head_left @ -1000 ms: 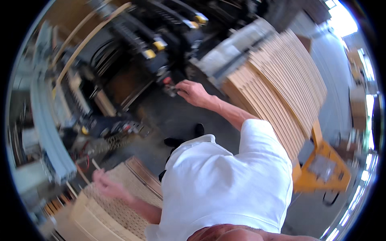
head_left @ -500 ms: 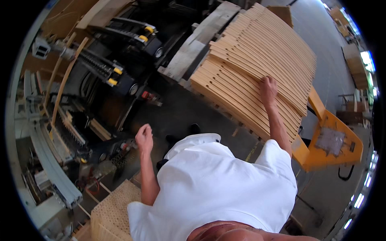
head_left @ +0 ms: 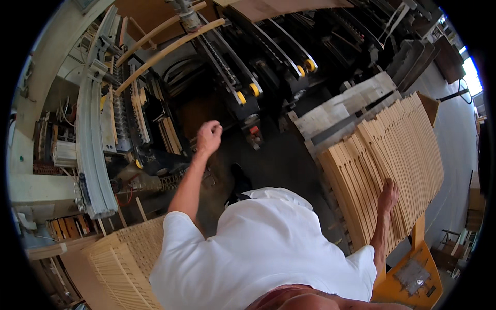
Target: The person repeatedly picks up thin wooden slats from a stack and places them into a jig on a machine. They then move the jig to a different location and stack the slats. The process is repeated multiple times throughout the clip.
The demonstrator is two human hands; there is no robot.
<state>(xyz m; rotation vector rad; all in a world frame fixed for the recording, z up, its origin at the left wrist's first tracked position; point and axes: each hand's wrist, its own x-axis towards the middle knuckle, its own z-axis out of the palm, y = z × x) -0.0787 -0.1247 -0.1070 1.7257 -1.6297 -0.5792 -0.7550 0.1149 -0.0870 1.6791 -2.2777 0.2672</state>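
My right hand (head_left: 389, 196) rests on a large stack of curved wooden slats (head_left: 356, 181) to my right, its fingers curled over one slat. The slats lie side by side in layers, with small dark holes near their far ends. On my left, my left hand (head_left: 209, 137) hangs in the air in front of the machine, fingers curled in and no object visible in them. Two curved wooden pieces (head_left: 170, 54) lie on the machine beyond that hand, near a metal cylinder (head_left: 190, 21).
Black machine arms with yellow rollers (head_left: 248, 93) reach toward me. A grey metal rail (head_left: 89, 150) runs along the left. Behind my left arm stands another wooden stack (head_left: 121, 258). A yellow pallet truck (head_left: 413, 279) is at lower right, and a weathered board (head_left: 346, 103) lies beyond the slats.
My view has turned left, so the slat stack shows farther right and lower. My left hand has reached forward toward the machine. My right hand stays on the slats.
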